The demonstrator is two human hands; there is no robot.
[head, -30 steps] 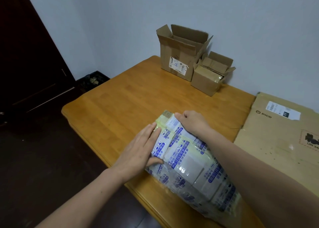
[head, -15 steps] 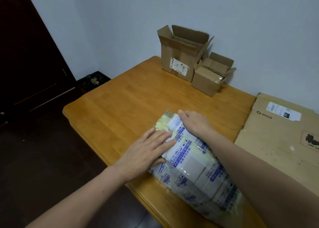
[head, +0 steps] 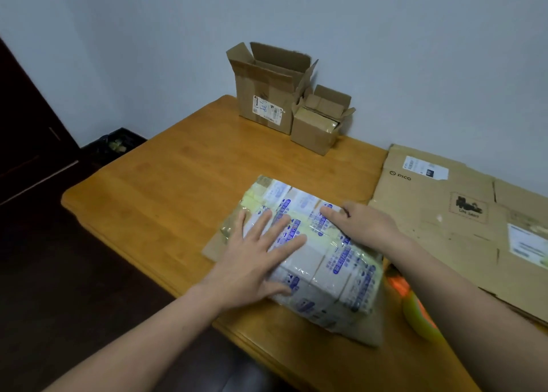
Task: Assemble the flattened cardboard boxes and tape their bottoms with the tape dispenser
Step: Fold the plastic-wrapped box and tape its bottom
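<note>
Cardboard box (head: 326,258), glossy-taped | left hand (head: 252,264): fingers (head: 262,227) splayed flat | right hand (head: 367,225): seemingly flat

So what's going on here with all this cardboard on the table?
A person has both hands on a flattened cardboard box covered in blue-printed tape, which lies near the front edge of the wooden table. The left hand lies flat on it with its fingers spread, and the right hand rests on its right side. A taller open box and a smaller open box stand at the back by the wall. A large flattened PICO carton lies to the right. Nothing is being taped yet.
</note>
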